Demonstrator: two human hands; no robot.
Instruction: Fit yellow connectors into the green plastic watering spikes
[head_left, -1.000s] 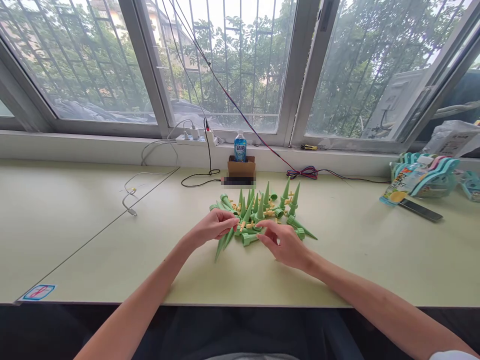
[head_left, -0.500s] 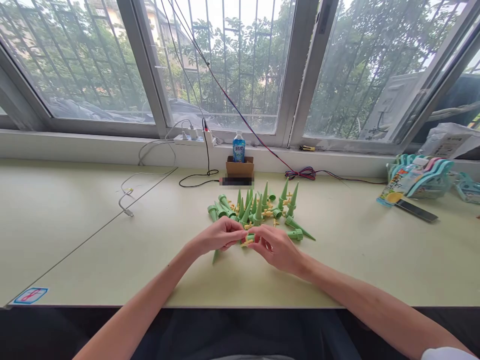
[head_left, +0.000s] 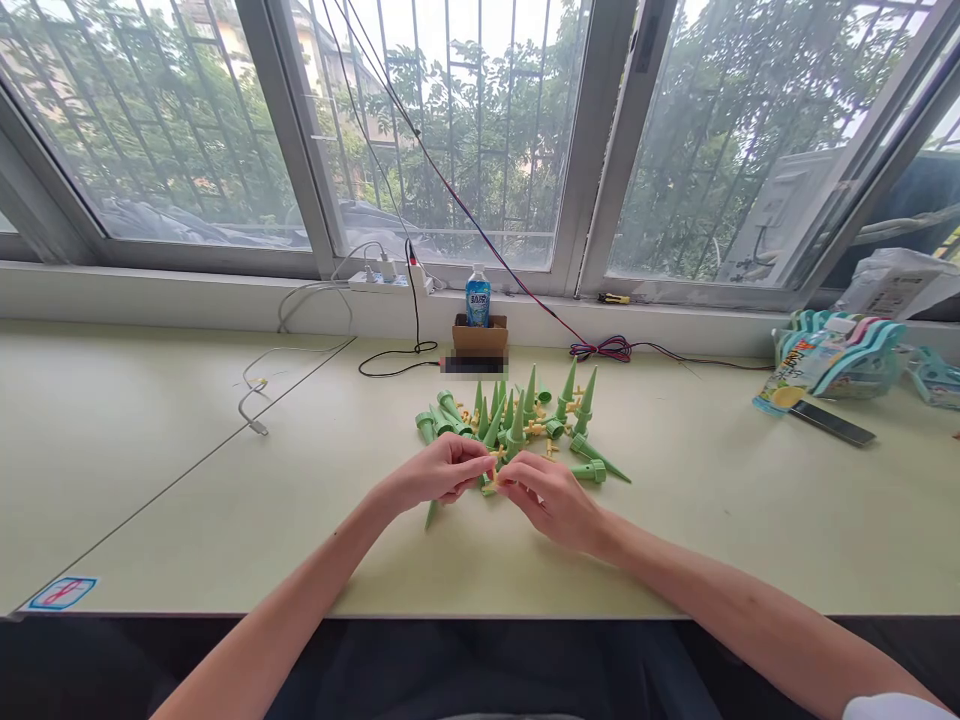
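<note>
My left hand is closed around a green plant watering spike. The spike's pointed tip sticks out below the palm, and most of its body is hidden by the fingers. Pinched in the fingertips of my right hand is a small yellow valve, close against my left fingertips. Whether the valve sits in the spike is too small to tell. Just beyond both hands is a group of green spikes, some upright and some lying down, with yellow valves scattered among them.
Behind the spikes stand a blue bottle and a small cardboard box. Cables lie along the window wall. At the right are a phone, a pouch and teal hangers. A grey cable rests at left.
The yellow valve between my fingertips has turned, and my right fingers have shifted slightly around it. My left hand stays almost in place.
</note>
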